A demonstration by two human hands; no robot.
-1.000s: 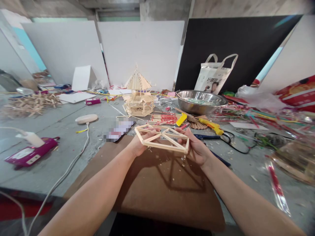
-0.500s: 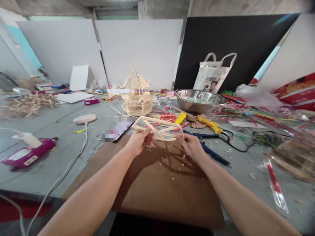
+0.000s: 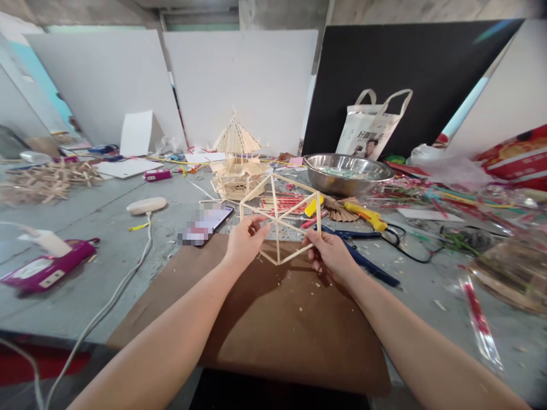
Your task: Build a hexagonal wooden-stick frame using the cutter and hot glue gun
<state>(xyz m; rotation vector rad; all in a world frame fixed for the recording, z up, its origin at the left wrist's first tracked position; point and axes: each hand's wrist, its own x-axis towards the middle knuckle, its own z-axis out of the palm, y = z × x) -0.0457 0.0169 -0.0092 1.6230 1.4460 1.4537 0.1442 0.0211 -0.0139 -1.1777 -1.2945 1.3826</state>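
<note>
I hold a hexagonal frame of thin wooden sticks (image 3: 277, 213), with spokes meeting at its centre, tilted up on edge above a brown board (image 3: 273, 319). My left hand (image 3: 243, 242) pinches its left edge. My right hand (image 3: 331, 255) pinches its lower right edge. Both hands are closed on the frame. Behind it on the grey table (image 3: 106, 267) stands a small wooden-stick pavilion model (image 3: 237, 159).
A phone (image 3: 207, 223) lies just left of the frame. Red-tipped sticks (image 3: 286, 204), a yellow glue gun (image 3: 363, 215), blue scissors (image 3: 363, 261) and a steel bowl (image 3: 346, 173) lie behind and right. A white cable (image 3: 123, 285) and a magenta box (image 3: 45, 270) are at left.
The stick frame has been turned from lying nearly flat between my hands to standing up on edge, facing me. Both hands shifted their grip to its lower sides.
</note>
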